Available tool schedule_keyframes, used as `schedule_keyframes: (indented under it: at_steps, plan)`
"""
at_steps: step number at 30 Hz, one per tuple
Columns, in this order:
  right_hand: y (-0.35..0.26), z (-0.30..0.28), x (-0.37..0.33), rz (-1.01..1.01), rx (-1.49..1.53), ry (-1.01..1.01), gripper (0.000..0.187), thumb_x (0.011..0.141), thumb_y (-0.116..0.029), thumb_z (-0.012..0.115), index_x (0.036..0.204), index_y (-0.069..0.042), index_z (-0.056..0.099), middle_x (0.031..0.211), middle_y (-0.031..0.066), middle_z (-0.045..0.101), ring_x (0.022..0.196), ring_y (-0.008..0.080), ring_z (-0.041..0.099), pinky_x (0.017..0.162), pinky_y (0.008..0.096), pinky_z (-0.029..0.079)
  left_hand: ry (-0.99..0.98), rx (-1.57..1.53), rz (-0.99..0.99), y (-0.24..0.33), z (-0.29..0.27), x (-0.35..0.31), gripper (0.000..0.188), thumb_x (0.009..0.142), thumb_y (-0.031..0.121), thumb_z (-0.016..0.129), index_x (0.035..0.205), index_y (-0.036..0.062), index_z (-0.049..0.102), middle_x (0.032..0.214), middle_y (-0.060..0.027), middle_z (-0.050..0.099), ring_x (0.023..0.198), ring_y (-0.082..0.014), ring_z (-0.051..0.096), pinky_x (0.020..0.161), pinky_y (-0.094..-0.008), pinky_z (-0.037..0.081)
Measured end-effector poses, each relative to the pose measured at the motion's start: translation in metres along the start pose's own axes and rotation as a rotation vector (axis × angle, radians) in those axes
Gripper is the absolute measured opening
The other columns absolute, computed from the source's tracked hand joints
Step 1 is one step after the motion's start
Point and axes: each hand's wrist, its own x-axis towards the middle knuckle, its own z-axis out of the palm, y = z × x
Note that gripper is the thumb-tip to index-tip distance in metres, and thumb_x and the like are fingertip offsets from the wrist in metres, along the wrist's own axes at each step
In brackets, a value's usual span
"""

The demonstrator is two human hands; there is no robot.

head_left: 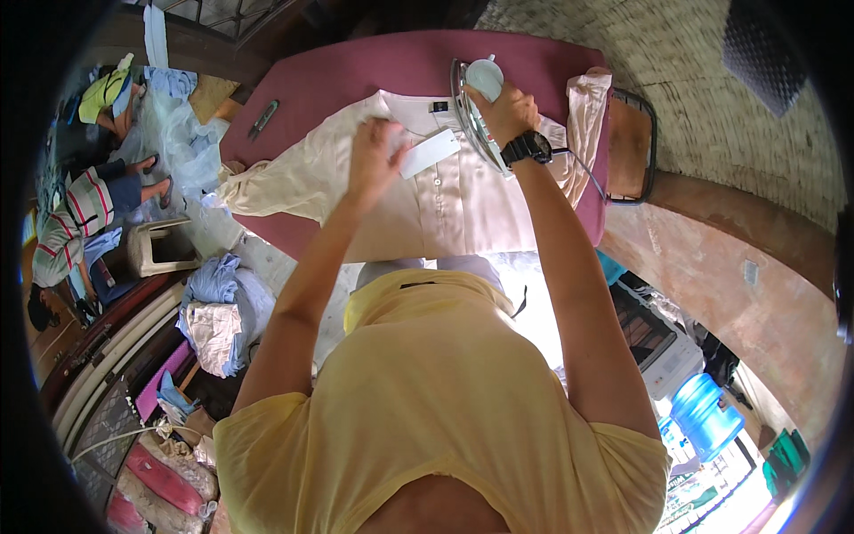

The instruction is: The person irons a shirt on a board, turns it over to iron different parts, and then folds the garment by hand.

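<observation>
A cream button-front shirt [471,209] lies spread on a board with a maroon cover [356,71], its collar toward the far side. My right hand [509,116] is closed around the handle of a clothes iron [480,138], which is tilted on its side over the shirt's right shoulder, its shiny metal edge facing left. A white hang tag [430,153] on a thin string rests over the shirt's upper front. Right beside the tag's left end is my left hand [375,153], its fingers blurred by motion; whether they touch the tag is unclear.
A small cutter-like tool [264,118] lies at the board's far left. Folded clothes [213,325] are piled at left, near a stool [160,247]. Two other people [80,214] are farther left. A wall curves along the right, with a blue water jug [705,416] lower down.
</observation>
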Motion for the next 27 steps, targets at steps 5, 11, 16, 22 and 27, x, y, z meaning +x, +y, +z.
schedule_keyframes:
  at_steps: [5, 11, 16, 22, 27]
  plan:
    - [-0.004, 0.002, -0.005, 0.066, -0.034, 0.006, 0.075, 0.072, -0.074, 0.066, 0.095, -0.003, 0.071, 0.084, 0.0224, 0.07, 0.086, 0.0393, 0.07, 0.077, 0.0472, 0.057, -0.126, 0.148, -0.129, 0.034, 0.02, -0.03, 0.053, 0.072, 0.022, 0.081, 0.115, 0.0096, 0.052, 0.11, -0.0115, 0.052, 0.105, -0.0326, 0.05, 0.085, -0.0464, 0.04]
    - [0.015, -0.005, -0.017, 0.088, 0.004, -0.06, 0.079, 0.07, -0.078, 0.063, 0.106, -0.007, 0.07, 0.103, 0.0239, 0.069, 0.104, 0.0386, 0.064, 0.087, 0.0498, 0.051, -0.268, 0.078, -0.206, 0.022, 0.017, -0.01, 0.043, 0.075, 0.025, 0.079, 0.109, 0.003, 0.062, 0.104, -0.0155, 0.065, 0.096, -0.0327, 0.063, 0.085, -0.0424, 0.05]
    - [0.029, -0.058, -0.045, 0.19, 0.201, -0.187, 0.062, 0.076, -0.061, 0.071, 0.093, -0.001, 0.071, 0.067, 0.0138, 0.069, 0.063, 0.0269, 0.071, 0.063, 0.0367, 0.057, -0.362, 0.191, -0.148, 0.017, -0.024, 0.08, 0.044, 0.075, 0.024, 0.079, 0.111, 0.0053, 0.062, 0.096, -0.0159, 0.072, 0.094, -0.035, 0.066, 0.084, -0.0415, 0.051]
    - [0.048, -0.058, -0.102, -0.172, -0.004, -0.048, 0.065, 0.076, -0.062, 0.072, 0.09, 0.001, 0.07, 0.069, 0.0177, 0.069, 0.065, 0.0293, 0.07, 0.066, 0.0403, 0.057, 0.156, 0.209, 0.188, -0.014, -0.024, 0.123, 0.022, 0.083, 0.011, 0.07, 0.104, 0.0095, 0.064, 0.09, -0.0074, 0.065, 0.091, -0.0271, 0.062, 0.085, -0.0472, 0.048]
    - [0.012, -0.043, -0.119, -0.229, -0.118, -0.137, 0.067, 0.074, -0.068, 0.068, 0.099, -0.007, 0.071, 0.076, 0.02, 0.069, 0.078, 0.038, 0.07, 0.071, 0.0467, 0.057, -0.496, 0.206, 0.367, -0.045, -0.011, 0.069, 0.019, 0.079, 0.019, 0.074, 0.09, 0.0113, 0.061, 0.106, -0.0008, 0.06, 0.115, -0.0255, 0.05, 0.092, -0.0455, 0.041]
